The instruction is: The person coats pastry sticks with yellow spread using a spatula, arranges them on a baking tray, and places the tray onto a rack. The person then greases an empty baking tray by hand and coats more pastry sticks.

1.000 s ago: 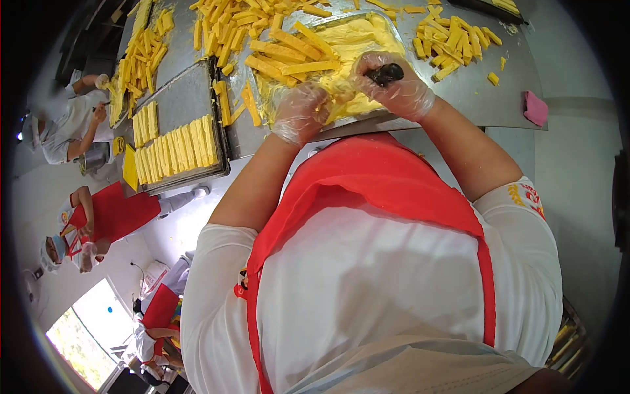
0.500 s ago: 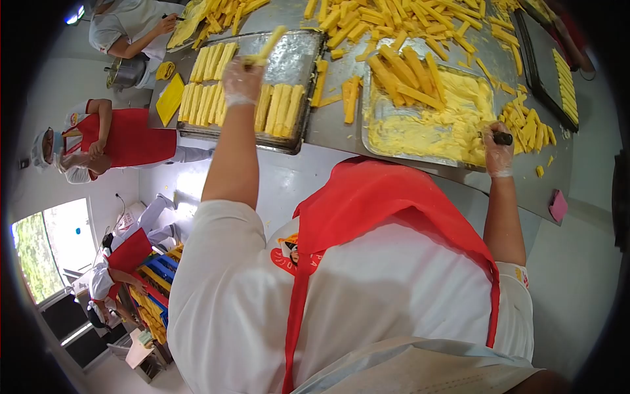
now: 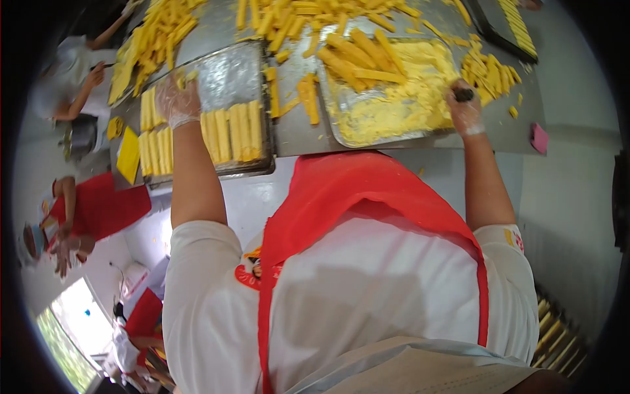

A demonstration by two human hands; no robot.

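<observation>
My gloved left hand [image 3: 177, 105] reaches over the left tray [image 3: 226, 72], its fingers closed around a cream-coated yellow cake stick [image 3: 191, 75], mostly hidden by the hand. Coated sticks [image 3: 230, 131] lie side by side in rows on that tray. My gloved right hand [image 3: 466, 111] grips a dark-handled tool [image 3: 464, 94] at the right edge of the cream tray [image 3: 357, 139]; its blade cannot be made out. Pale yellow cream [image 3: 420, 85] is smeared over this tray, and several uncoated sticks [image 3: 367, 56] are piled at its upper left.
Loose yellow sticks [image 3: 289, 20] are heaped at the back of the metal table, with another pile [image 3: 489, 75] at right. A dark tray [image 3: 505, 33] of sticks stands far right. A pink piece [image 3: 539, 138] lies at the table edge. Co-workers in red aprons [image 3: 98, 207] stand at left.
My left hand has lowered the coated stick from above the tray to its upper row. My right hand stays on the tool. The whole view has shifted, moving the table up and left.
</observation>
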